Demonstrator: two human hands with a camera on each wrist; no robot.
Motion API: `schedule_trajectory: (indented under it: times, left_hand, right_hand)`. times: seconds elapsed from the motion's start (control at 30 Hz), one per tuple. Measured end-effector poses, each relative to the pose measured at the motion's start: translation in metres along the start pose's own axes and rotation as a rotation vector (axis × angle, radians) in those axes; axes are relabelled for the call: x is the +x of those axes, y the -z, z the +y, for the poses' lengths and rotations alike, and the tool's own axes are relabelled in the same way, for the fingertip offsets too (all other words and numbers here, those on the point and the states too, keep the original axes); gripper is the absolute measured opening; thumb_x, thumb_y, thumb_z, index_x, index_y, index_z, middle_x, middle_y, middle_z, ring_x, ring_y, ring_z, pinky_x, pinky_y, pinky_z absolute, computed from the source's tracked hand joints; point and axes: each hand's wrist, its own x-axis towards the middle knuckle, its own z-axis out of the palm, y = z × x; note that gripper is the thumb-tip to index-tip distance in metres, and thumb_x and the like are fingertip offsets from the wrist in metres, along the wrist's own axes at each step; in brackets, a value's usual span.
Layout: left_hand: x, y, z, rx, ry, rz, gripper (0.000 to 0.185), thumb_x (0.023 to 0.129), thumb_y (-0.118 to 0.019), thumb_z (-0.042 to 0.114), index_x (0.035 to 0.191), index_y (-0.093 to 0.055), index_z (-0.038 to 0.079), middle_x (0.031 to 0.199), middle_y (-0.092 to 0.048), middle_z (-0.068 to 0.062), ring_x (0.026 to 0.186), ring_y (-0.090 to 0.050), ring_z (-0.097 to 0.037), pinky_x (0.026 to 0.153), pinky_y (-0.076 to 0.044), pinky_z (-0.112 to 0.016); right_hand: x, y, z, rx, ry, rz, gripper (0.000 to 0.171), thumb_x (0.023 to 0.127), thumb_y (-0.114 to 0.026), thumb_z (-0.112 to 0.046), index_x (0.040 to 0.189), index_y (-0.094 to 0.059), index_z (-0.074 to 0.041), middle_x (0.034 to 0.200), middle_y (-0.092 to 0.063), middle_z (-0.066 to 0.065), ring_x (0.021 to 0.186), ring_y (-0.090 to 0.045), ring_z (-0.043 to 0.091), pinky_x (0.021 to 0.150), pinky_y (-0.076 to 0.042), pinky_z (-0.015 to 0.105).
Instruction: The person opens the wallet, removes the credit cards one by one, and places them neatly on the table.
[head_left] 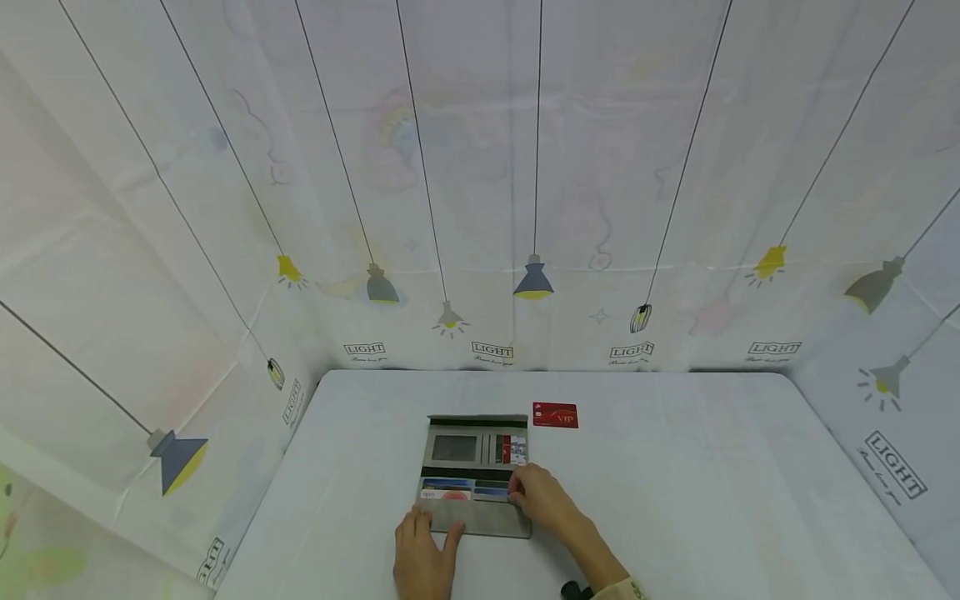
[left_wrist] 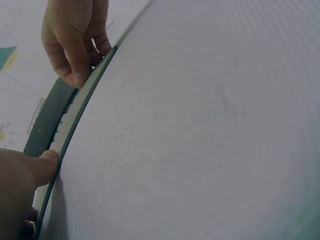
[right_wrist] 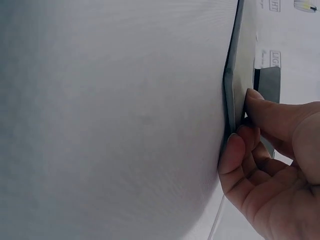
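Nearest me on the head feed I have the left hand (head_left: 425,554) at the near left corner of a grey wallet (head_left: 487,521), thumb spread from the fingers; it presses there without closing around anything. At the lower border, a light sleeve (head_left: 621,590) adjoins a dark object (head_left: 573,591) that I cannot identify. A little farther out, the right hand (head_left: 542,497) pinches the wallet's right edge, thumb over the inside face; I cannot tell whether a card is caught in that grip.

The wallet lies unfolded on the white table (head_left: 690,467), between and just beyond the hands. Its near half holds a white card (head_left: 442,494) in the left slot and blue cards (head_left: 489,491) in the right; its far half has a window (head_left: 454,448). Beyond its far right corner, apart from it, I see a red VIP card (head_left: 556,416). Farthest away, a lamp-printed wall covering (head_left: 585,125) rises behind.
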Motion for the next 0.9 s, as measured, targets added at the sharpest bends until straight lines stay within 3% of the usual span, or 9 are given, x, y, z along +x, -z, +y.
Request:
schedule_trajectory:
  times: [0.3,0.9]
  left_hand:
    - [-0.0007,0.0004,-0.0009,-0.006,-0.009,0.013,0.060,0.075,-0.086,0.045,0.108,-0.067,-0.001,0.128,-0.062,-0.019,0.119,-0.057,-0.034,0.097,-0.054,-0.049]
    - [-0.0016,0.0007,-0.0015,-0.018,-0.041,0.043,0.060,0.075,-0.086,0.045,0.107,-0.067,-0.003,0.125,-0.063,-0.020,0.117,-0.057,-0.035,0.095,-0.055,-0.050]
  right_hand:
    - [-0.0015,0.0004,-0.0033,-0.032,0.008,-0.009,0.012,0.091,-0.071,-0.007,0.086,-0.062,-0.012,0.084,-0.053,-0.001,0.077,-0.048,0.011,0.062,-0.044,0.025]
    - [0.0016,0.0027,-0.0015,0.006,-0.025,-0.024,0.012,0.092,-0.072,-0.011,0.089,-0.060,-0.008,0.083,-0.053,0.001,0.074,-0.048,0.012,0.059,-0.042,0.023]
